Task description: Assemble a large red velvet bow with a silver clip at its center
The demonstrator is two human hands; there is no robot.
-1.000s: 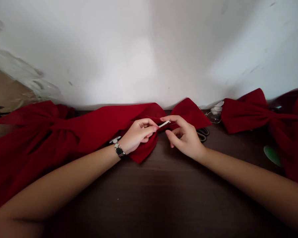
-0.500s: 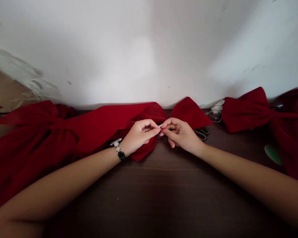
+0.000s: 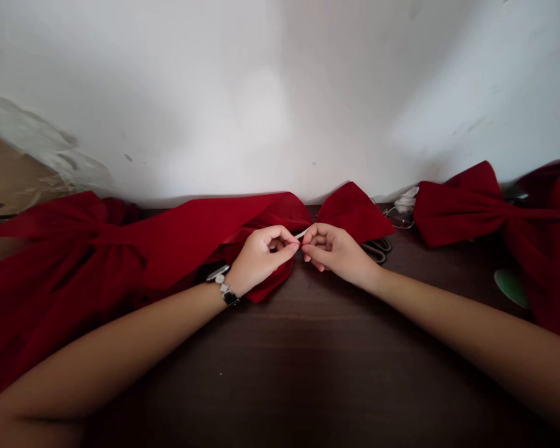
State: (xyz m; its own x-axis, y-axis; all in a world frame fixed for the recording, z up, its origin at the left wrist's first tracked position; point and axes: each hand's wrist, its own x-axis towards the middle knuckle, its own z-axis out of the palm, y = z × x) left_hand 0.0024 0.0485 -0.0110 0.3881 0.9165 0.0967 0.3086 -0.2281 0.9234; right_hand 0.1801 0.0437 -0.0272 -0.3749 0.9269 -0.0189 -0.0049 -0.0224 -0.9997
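Observation:
My left hand (image 3: 265, 256) pinches thumb against forefinger above the dark table (image 3: 308, 348). Facing it, my right hand (image 3: 336, 252) makes the same pinch, the fingertips of both almost meeting. What lies between the tips is too small to make out. Behind them a thin pale strip (image 3: 302, 234) shows; whether a hand holds it I cannot tell. Large red fabric bows (image 3: 182, 236) lie behind and to the left of my left hand. Just behind my right hand stands a red fabric end (image 3: 352, 211), with dark scissors handles (image 3: 379, 250) partly hidden beneath it.
Another red bow (image 3: 466, 208) lies at the right against the white wall (image 3: 261, 93). Beside it are a crumpled white item (image 3: 406, 200) and thin wire (image 3: 399, 219). A green disc (image 3: 512, 287) rests at the right. Clear plastic wrap (image 3: 32, 137) covers something brown at the left.
Both hands keep their pinch, with only slight finger shifts. More of the pale strip shows behind the fingertips. The view has moved slightly.

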